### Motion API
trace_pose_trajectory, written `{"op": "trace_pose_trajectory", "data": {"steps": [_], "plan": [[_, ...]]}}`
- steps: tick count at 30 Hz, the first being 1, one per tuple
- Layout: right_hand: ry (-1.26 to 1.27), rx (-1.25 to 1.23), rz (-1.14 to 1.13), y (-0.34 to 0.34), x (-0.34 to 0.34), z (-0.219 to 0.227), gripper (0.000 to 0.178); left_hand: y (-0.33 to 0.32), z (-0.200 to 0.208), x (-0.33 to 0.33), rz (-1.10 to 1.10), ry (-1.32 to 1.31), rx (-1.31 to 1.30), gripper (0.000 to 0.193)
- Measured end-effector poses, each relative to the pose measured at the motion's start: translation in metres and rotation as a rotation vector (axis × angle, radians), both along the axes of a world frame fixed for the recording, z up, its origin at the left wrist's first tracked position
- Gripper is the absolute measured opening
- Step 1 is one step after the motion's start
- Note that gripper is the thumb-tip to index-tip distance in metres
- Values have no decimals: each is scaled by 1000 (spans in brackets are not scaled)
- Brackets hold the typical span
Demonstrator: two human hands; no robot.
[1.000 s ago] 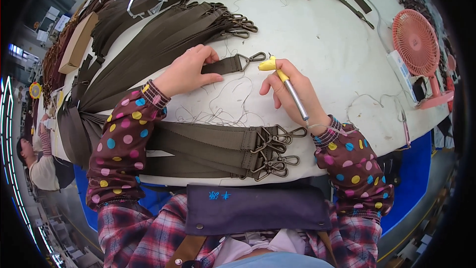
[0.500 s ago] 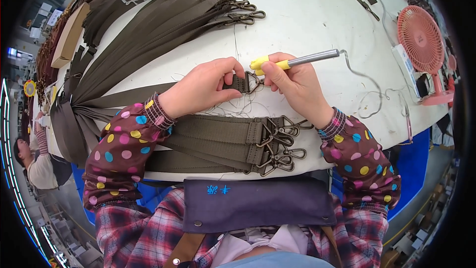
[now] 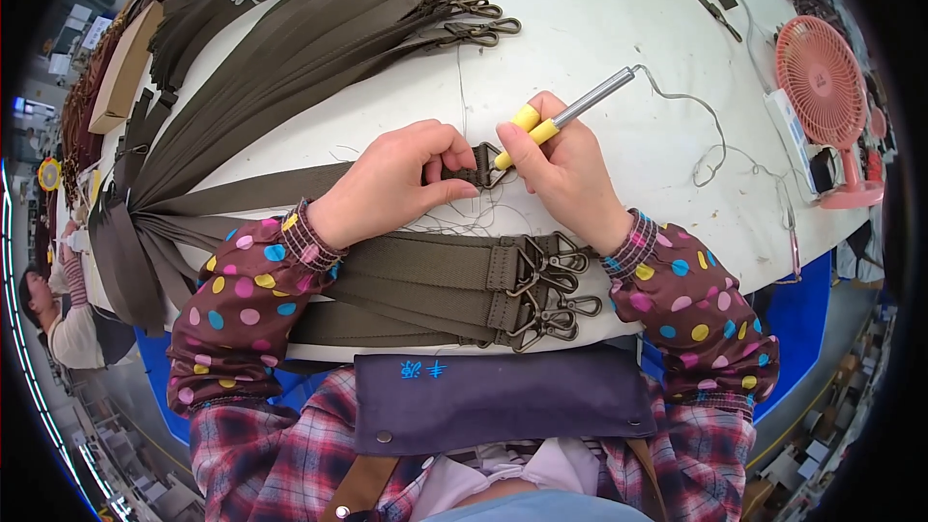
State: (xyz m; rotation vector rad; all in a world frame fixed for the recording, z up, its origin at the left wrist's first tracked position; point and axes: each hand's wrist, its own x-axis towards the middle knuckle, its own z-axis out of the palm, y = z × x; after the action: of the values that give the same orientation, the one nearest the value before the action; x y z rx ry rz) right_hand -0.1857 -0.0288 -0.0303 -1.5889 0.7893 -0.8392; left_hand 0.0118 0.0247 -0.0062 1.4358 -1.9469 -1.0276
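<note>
I'm looking straight down at the table (image 3: 638, 24), and the action sits just above centre, towards twelve o'clock. Here's the strap (image 3: 280, 187), running in from nine o'clock, its metal clip (image 3: 489, 159) poking out between the two hands. Left hand (image 3: 401, 179): fingers curled, thumb opposite, over the strap close to its end; pinching or merely pressing, I can't tell from here. Right hand (image 3: 572, 172): closed firmly around the tool (image 3: 592, 99), silver barrel aimed at two o'clock, yellow front end right by the clip; contact, I can't call. A cable (image 3: 720, 126) trails off the barrel. Below the hands, a batch (image 3: 425, 264) of straps, clips facing three o'clock; a bigger bundle (image 3: 309, 53) fans out at eleven. Over at ten, a brown carton (image 3: 126, 68), its contents hidden from me. Pink fan (image 3: 820, 58) at two.
</note>
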Motion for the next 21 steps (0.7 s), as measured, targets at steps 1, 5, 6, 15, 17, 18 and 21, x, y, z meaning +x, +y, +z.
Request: {"op": "trace_pose_trajectory", "data": {"steps": [1,5,6,15,17,18,21], "plan": [[-6,8,-4,-1,0,0,25,0,1,-2,1,-51,-21,19],[-13,27,-18,-2,-1,1,24,7,0,-11,34,-115,-89,19],[-12,29,-16,-2,-1,2,24,7,0,-12,31,-139,-108,17],[-35,38,33,2,3,0,24,5,-2,5,72,35,117,9],[-10,-70,38,1,4,-6,25,6,-1,5,116,105,191,8],[-10,-70,37,1,4,-7,25,5,-2,5,115,105,191,8],[-4,-103,27,1,5,-6,26,5,-2,4,102,79,174,7]]}}
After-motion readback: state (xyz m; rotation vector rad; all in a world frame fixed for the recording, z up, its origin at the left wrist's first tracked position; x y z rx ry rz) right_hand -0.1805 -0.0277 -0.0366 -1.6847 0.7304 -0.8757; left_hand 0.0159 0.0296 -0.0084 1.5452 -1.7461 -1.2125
